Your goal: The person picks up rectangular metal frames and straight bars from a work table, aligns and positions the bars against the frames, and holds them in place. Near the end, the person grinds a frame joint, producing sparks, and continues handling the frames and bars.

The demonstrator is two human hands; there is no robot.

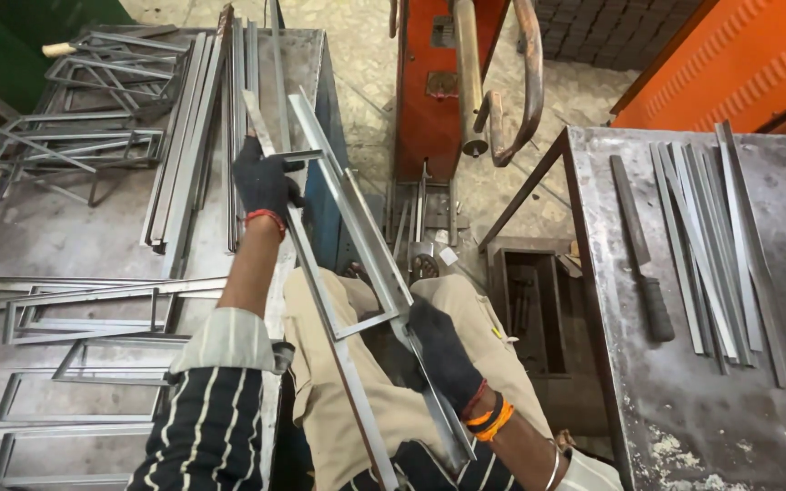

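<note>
I hold a rectangular frame of thin steel strips [352, 214] slanted across my lap. My left hand [264, 182], in a black glove, grips the frame's far left corner over the edge of the left table. My right hand [440, 350], also gloved, grips its near right side by my knee. Long ends of the strips stick out past the frame toward my body.
The left steel table [65, 236] carries several finished frames and a bundle of long strips [188, 136]. The right table [684, 400] holds loose strips [711, 236] and a file with a dark handle [640, 255]. An orange spot-welding machine [452, 82] stands ahead.
</note>
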